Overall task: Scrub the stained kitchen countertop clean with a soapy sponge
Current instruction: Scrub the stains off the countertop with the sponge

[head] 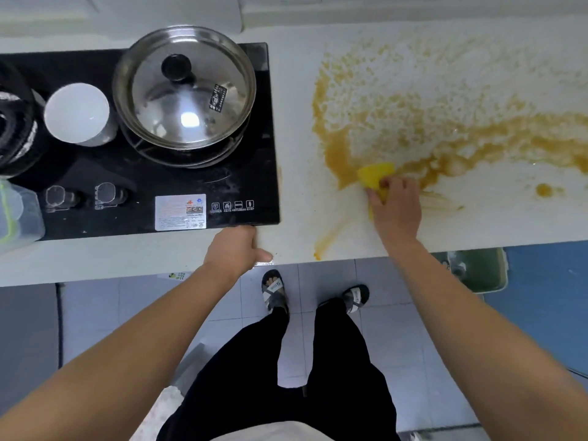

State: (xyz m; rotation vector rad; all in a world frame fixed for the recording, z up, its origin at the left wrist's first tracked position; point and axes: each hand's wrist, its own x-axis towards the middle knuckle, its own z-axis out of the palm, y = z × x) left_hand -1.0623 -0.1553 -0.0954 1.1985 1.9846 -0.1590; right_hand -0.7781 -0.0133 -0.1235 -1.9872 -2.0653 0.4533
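The right hand point(396, 208) gripped the yellow sponge point(375, 175) on the white worktop point(296, 198), at the near edge of the orange stain point(445, 135). The left hand point(235, 249) rested loosely on the worktop edge, holding nothing. On the hob point(191, 186) a lidded steel pot point(184, 90) hid its contents; the white bowl point(76, 113) beside it looked empty.

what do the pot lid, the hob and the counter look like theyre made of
Pot lid: polished metal, probably stainless steel; it mirrors a bright light spot. Its knob looks like black plastic.
Hob: glossy black, likely glass; smooth, with faint reflections and printed icons.
Counter: pale, matte, finely speckled, perhaps stone or composite; the picture cannot settle which.
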